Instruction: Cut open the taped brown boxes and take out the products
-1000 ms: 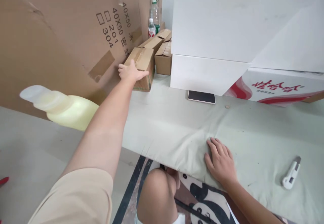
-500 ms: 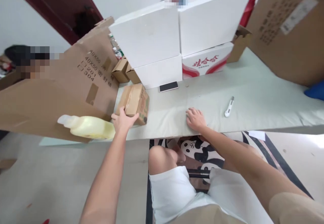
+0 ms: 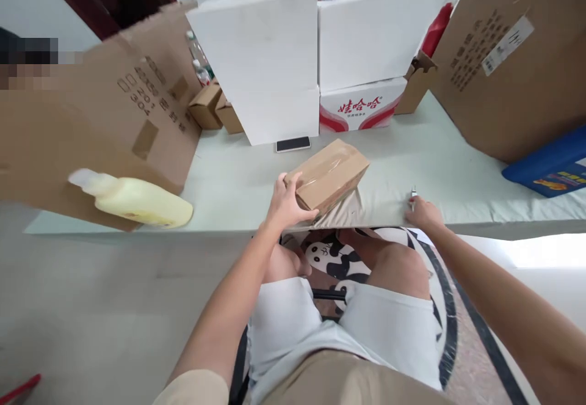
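Note:
A small taped cardboard box sits at a slant on the cloth-covered table, before my knees. My left hand grips its near left end, thumb on the front side and fingers over the back. The cloth is wrinkled under the box's right side. At the table's front edge, to the right, my right hand has its fingers closed on a white utility knife. Only the front of the knife shows beyond the fingers.
White boxes stand stacked at the back, with a phone before them. On the left lies a pale yellow bottle against a large cardboard panel. A blue container is at the right. People are partly visible beyond.
The cardboard box has moved right with my left hand, from beside the left panel to the table's middle, and has turned. My right hand has moved right and closed on the utility knife.

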Demonstrator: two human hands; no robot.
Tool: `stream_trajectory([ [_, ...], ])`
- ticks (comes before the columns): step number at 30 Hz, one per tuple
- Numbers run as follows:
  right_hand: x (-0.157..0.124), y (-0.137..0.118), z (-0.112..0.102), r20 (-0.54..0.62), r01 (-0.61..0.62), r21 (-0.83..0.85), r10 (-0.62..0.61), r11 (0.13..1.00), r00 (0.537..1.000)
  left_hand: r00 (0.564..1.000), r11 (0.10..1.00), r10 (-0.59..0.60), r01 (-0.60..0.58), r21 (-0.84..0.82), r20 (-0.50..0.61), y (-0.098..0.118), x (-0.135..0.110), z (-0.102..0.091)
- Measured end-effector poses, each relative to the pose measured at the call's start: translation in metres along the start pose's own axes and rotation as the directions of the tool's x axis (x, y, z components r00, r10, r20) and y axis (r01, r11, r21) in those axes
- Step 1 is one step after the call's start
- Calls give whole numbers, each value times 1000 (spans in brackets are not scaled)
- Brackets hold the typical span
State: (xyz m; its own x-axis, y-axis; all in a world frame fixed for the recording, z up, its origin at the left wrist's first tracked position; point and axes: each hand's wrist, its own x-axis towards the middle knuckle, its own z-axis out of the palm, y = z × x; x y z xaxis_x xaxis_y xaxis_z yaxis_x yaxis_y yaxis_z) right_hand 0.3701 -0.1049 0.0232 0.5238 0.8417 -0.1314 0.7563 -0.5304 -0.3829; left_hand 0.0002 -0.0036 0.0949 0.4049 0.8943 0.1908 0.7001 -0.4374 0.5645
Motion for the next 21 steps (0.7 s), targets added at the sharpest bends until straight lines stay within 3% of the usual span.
stream_trajectory([
  [3,-25,-11,-12,137,-5,164,-17,986,990,997,991,44,-53,-125,-70,7,-3,20],
  [5,-46,-29,-27,205,-21,426,-74,905,976,997,977,31,-45,-209,-71,10,-7,25],
  [8,-73,-64,-58,221,-70,845,-227,530,948,995,925,-98,82,-372,-23,15,-10,28],
  [9,-79,-78,-67,199,-64,899,-272,433,941,988,901,-156,135,-413,-18,17,-10,30],
  [10,-83,-91,-74,165,-28,915,-311,402,936,978,883,-205,173,-437,-28,20,-10,33],
  [12,-86,-117,-79,86,81,902,-362,423,928,965,875,-250,187,-446,-85,24,-9,41],
  [15,-86,-148,-71,-2,210,865,-414,456,910,952,875,-244,133,-465,-187,27,-10,58],
  [21,-86,-182,-45,-79,299,843,-447,448,891,928,860,-244,73,-505,-281,24,-13,74],
])
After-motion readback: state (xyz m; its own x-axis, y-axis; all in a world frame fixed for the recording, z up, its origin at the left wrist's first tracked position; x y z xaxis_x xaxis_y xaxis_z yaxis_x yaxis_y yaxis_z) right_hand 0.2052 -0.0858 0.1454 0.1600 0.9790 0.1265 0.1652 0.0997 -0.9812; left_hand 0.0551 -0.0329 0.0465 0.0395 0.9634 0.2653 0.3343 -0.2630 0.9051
